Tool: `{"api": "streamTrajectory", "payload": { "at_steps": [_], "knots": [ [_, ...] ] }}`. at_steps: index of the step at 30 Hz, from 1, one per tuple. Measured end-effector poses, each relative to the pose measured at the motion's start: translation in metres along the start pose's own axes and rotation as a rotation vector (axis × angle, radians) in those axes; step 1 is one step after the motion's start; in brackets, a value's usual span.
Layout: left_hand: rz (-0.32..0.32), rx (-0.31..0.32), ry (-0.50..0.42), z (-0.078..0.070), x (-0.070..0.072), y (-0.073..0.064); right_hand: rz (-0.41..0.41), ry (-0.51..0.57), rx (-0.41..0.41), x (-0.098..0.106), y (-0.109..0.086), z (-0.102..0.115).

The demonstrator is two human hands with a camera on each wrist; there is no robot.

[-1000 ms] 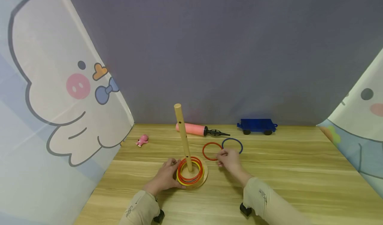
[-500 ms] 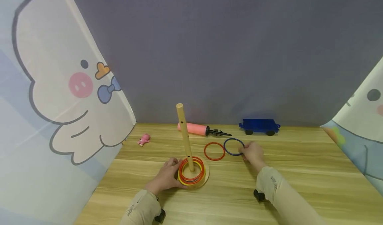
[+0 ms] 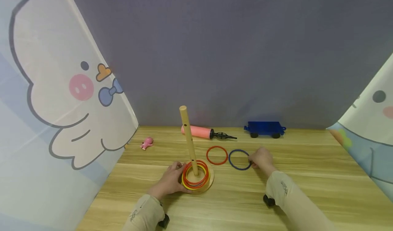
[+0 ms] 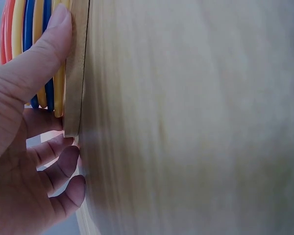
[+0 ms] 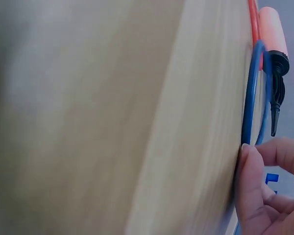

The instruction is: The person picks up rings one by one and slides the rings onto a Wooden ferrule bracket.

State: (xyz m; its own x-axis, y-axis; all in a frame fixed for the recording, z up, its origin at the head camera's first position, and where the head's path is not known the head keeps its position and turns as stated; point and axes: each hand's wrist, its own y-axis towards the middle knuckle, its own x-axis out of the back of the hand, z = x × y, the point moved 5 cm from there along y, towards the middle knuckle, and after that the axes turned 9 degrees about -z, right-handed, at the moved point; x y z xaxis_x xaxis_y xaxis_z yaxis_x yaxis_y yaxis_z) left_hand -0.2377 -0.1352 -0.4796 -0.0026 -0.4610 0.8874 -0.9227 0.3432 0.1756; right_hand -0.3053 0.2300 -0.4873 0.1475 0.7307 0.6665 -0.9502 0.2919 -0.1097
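My left hand (image 3: 170, 180) grips a wooden ring-toss stand low down. Its upright peg (image 3: 188, 137) rises from a round base (image 3: 212, 176). Red, yellow, blue and orange rings (image 4: 28, 29) are stacked round the peg. In the left wrist view the thumb lies across the lower rings and the index finger goes behind them; the other fingers are curled beside the base. Off to the right, my right hand (image 3: 262, 160) pinches the right edge of a blue ring (image 5: 250, 98) between thumb and index finger. A red ring (image 3: 217, 164) lies on the table just left of it.
Along the table's back edge lie a pink balloon pump (image 3: 200, 132) with a black nozzle and a blue toy wagon (image 3: 264, 128). A small pink figure (image 3: 147, 143) sits at the back left. A dark grey cloth (image 3: 215, 53) hangs behind the wooden table (image 3: 301, 169).
My right hand has gone from beside the red ring to the blue ring, taken hold of its edge and drawn it a little nearer. My left hand has stayed on the stand.
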Motion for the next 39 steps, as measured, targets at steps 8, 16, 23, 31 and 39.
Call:
{"api": "streamTrajectory", "payload": {
  "at_steps": [8,16,23,31,39],
  "knots": [
    [-0.003,-0.014,-0.007,-0.001,0.001,-0.001,0.084,0.102,-0.023,0.003,-0.016,-0.006],
    [-0.017,-0.04,-0.009,0.003,0.0,-0.001,0.249,0.292,-0.051,-0.004,-0.042,-0.006],
    [-0.014,-0.04,-0.015,0.002,0.0,-0.001,0.345,0.384,0.045,-0.009,-0.066,0.0],
    [-0.003,-0.02,-0.007,0.001,0.001,-0.001,0.465,0.481,0.11,-0.017,-0.095,0.02],
    [-0.012,-0.037,-0.002,0.001,0.001,-0.001,0.497,0.523,0.162,-0.018,-0.112,0.05]
  ]
}}
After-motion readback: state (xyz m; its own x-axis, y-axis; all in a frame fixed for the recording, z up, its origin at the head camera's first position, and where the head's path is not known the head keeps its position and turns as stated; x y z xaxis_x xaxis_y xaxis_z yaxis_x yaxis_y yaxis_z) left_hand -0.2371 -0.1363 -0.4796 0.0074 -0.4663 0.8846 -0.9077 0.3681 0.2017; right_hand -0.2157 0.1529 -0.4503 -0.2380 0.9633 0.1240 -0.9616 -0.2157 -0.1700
